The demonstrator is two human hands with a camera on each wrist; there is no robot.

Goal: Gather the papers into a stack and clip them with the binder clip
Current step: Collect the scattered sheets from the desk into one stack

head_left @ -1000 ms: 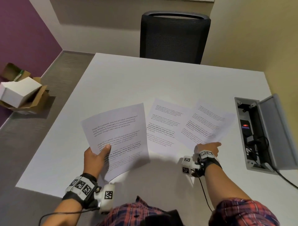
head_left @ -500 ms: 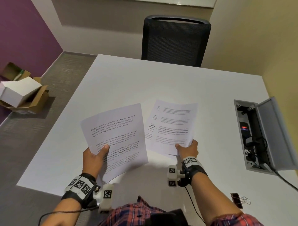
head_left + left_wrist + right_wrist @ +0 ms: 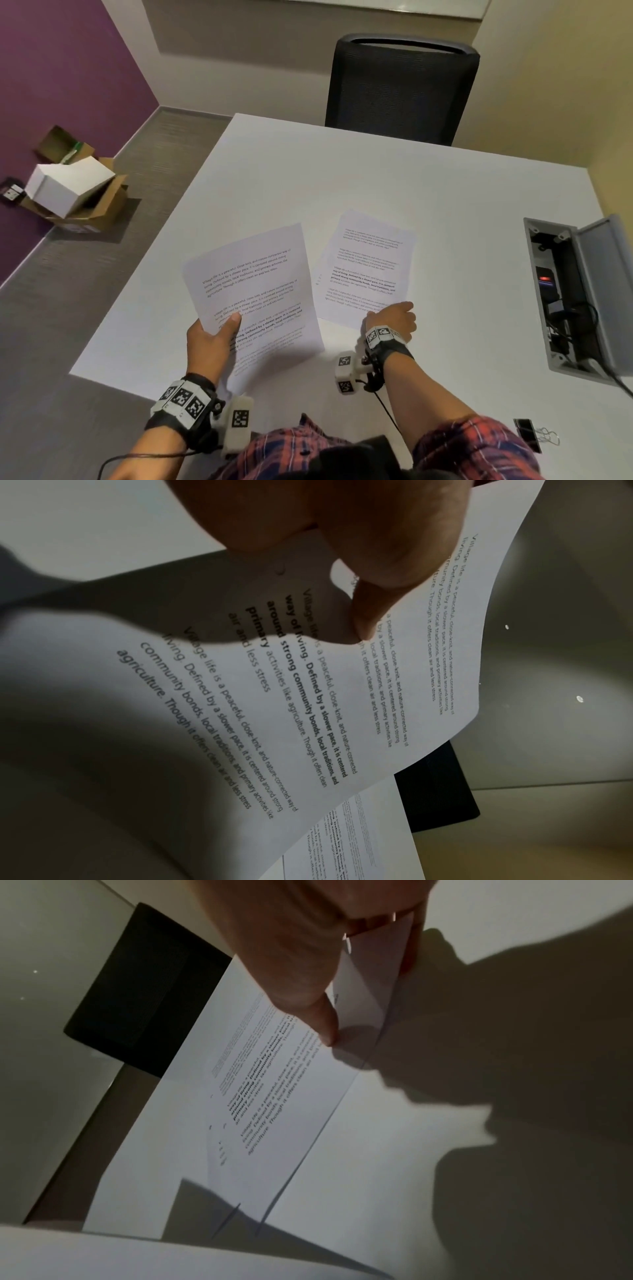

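the left hand [image 3: 209, 339] pinches a printed sheet [image 3: 253, 294] by its near edge, lifted off the white table [image 3: 342, 171]. the right hand [image 3: 394, 318] pinches the near edge of more papers [image 3: 366, 263] just beside it. the binder clip [image 3: 529, 434] lies well apart, near the right elbow.

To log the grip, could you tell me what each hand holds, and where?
The left hand pinches a sheet at its near left edge; the right hand pinches the other papers at their near edge.

White table [image 3: 342, 178], printed sheets [image 3: 368, 267] lying on it, black binder clip [image 3: 529, 435] near its front right edge
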